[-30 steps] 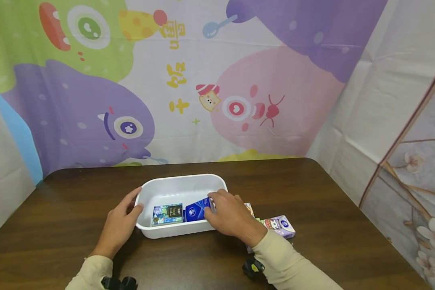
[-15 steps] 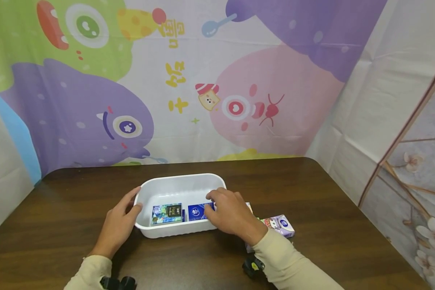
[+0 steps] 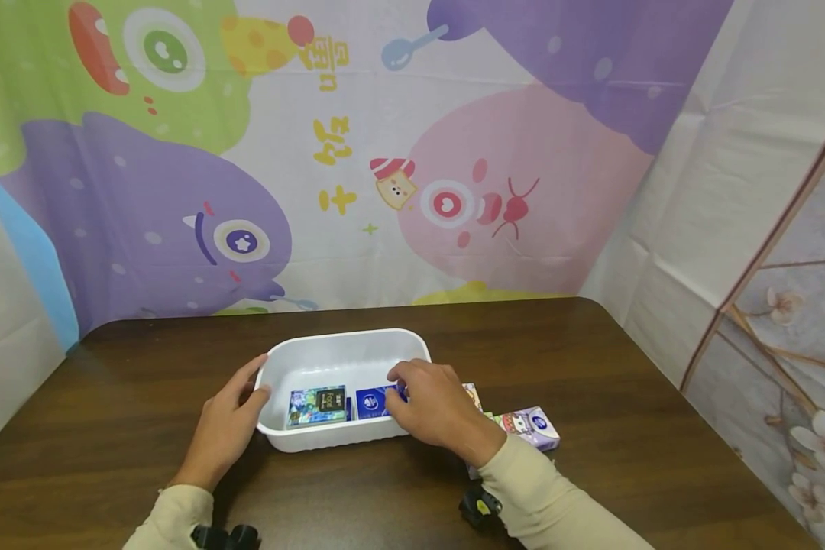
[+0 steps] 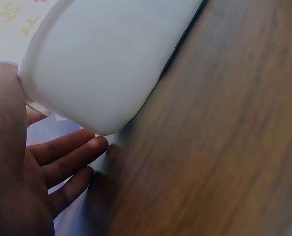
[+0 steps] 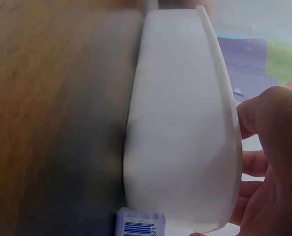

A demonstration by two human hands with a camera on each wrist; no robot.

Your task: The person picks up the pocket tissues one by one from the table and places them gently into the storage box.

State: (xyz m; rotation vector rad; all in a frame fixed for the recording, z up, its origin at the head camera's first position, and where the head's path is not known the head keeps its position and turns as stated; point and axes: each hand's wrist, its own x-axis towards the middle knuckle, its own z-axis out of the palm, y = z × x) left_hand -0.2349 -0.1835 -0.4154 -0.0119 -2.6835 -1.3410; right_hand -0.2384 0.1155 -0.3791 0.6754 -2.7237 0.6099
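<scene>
My left hand (image 3: 220,424) holds the left end of a white plastic tray (image 3: 323,439). The thumb lies at its rim; in the left wrist view the other fingers spread along the end wall (image 4: 97,73). My right hand (image 3: 440,405) reaches over the right rim, with thumb and forefinger at the right end of a blue tissue pack (image 3: 371,403). That pack lies flat, its right end hidden by the hand. To its left sits a colourful patterned pack (image 3: 309,406) with a black label, a strip of blue showing beside it.
Right of the tray, a purple-and-white tissue pack (image 3: 532,428) lies on the brown table (image 3: 612,428), with other packs partly hidden under the right forearm. A cartoon cloth (image 3: 357,267) hangs behind the table.
The blue tissue pack was tilted up under my right fingers a second ago and now lies flat in the tray. The right fingers have shifted slightly left; the left hand keeps its place.
</scene>
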